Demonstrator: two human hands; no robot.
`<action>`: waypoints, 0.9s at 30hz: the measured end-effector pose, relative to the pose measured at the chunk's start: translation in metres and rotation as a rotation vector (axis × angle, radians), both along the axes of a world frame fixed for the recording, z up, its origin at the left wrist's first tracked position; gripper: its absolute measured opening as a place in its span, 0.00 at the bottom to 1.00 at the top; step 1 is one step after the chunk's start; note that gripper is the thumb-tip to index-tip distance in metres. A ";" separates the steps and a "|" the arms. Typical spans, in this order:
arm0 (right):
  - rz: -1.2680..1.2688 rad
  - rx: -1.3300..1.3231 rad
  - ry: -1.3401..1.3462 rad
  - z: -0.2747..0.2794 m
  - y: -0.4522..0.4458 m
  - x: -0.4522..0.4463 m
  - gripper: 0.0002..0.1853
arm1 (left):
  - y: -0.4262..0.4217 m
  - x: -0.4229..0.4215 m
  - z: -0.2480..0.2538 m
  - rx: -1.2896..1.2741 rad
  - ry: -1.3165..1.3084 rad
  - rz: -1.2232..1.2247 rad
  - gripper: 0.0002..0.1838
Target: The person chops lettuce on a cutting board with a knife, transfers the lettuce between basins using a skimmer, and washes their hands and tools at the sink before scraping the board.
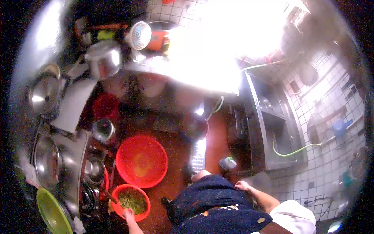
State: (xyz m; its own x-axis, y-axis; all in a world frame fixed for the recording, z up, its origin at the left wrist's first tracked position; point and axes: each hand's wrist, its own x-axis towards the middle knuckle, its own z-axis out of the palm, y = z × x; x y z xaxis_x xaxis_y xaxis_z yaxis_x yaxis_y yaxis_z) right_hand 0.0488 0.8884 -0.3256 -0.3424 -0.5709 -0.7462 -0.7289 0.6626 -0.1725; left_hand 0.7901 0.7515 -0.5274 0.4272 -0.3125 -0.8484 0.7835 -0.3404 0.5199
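At the lower left, my left hand (128,213) is closed on the near rim of a small red basin (145,213). Inside this basin lies a heap of green, leafy-looking vegetable (133,200), blurred. A brown stick-like handle (109,195) crosses its left rim. Just behind it stands a larger red basin (142,161) with a yellowish patch at its bottom. My right hand (242,185) is by the side of my dark apron (214,197), fingers curled, with no object visible in them.
To the left is a steel counter (73,167) with a pot (103,58), a round metal lid (44,97) and a green basin (52,212). A steel sink unit (274,132) with a green hose (290,154) stands right. A plastic bottle (228,163) is on the floor.
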 end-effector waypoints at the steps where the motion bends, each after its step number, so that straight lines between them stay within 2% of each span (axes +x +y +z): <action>1: -0.018 -0.012 -0.036 -0.008 -0.017 -0.008 0.18 | -0.008 -0.017 0.013 0.044 0.052 -0.089 0.05; 2: 0.064 -0.018 -0.027 -0.018 -0.035 -0.018 0.19 | -0.005 -0.035 0.024 -0.034 0.016 -0.181 0.05; 3: 0.131 -0.055 0.007 -0.029 -0.057 -0.031 0.18 | -0.010 -0.058 0.035 0.049 -0.009 -0.244 0.04; 4: 0.201 -0.094 0.042 -0.041 -0.084 -0.045 0.18 | -0.014 -0.076 0.045 0.115 0.119 -0.186 0.03; 5: 0.271 -0.136 0.076 -0.049 -0.114 -0.058 0.18 | -0.024 -0.106 0.052 0.303 -0.065 -0.346 0.03; 6: 0.195 -0.151 0.033 -0.047 -0.149 -0.069 0.19 | -0.013 -0.131 0.059 0.093 -0.077 -0.382 0.04; 7: 0.162 -0.177 0.067 -0.008 -0.196 -0.065 0.22 | -0.014 -0.155 0.071 0.133 -0.006 -0.375 0.04; 8: 0.130 -0.205 0.100 0.032 -0.243 -0.060 0.26 | -0.013 -0.165 0.063 0.044 0.324 -0.302 0.05; 9: 0.080 -0.346 0.053 0.000 -0.273 -0.087 0.28 | -0.019 -0.184 0.064 0.021 0.436 -0.411 0.06; 10: 0.123 -0.612 0.127 -0.005 -0.303 -0.100 0.28 | -0.024 -0.218 0.072 0.269 0.109 -0.532 0.08; 11: 0.124 -0.749 0.172 -0.009 -0.334 -0.118 0.28 | -0.031 -0.242 0.081 0.232 0.132 -0.519 0.10; 12: 0.312 -1.161 0.457 -0.020 -0.369 -0.136 0.23 | -0.047 -0.267 0.088 0.229 0.092 -0.590 0.11; 13: 0.257 -1.212 0.426 0.002 -0.408 -0.150 0.19 | -0.069 -0.292 0.094 0.226 0.052 -0.660 0.11; 14: 0.114 -1.142 0.325 0.073 -0.446 -0.144 0.14 | -0.089 -0.321 0.110 0.148 0.004 -0.720 0.12; 16: 0.106 -1.288 0.440 0.096 -0.506 -0.179 0.11 | -0.140 -0.368 0.148 0.066 -0.050 -0.836 0.13; 17: 0.147 -1.306 0.549 0.102 -0.529 -0.200 0.14 | -0.164 -0.390 0.158 0.052 -0.051 -0.894 0.13; 18: 0.055 -1.208 0.673 0.109 -0.546 -0.210 0.14 | -0.184 -0.408 0.166 0.022 -0.076 -0.959 0.12; 19: 0.235 -0.838 0.603 0.110 -0.562 -0.235 0.17 | -0.206 -0.424 0.173 -0.014 -0.099 -1.020 0.12; 21: 0.284 -0.589 0.498 0.102 -0.592 -0.255 0.18 | -0.241 -0.449 0.187 -0.021 -0.165 -1.092 0.11; 23: 0.229 -0.600 0.462 0.096 -0.621 -0.262 0.19 | -0.276 -0.470 0.199 -0.018 -0.192 -1.140 0.11; 27: 0.073 -0.757 0.363 0.090 -0.654 -0.265 0.21 | -0.339 -0.500 0.184 -0.064 -0.208 -1.219 0.11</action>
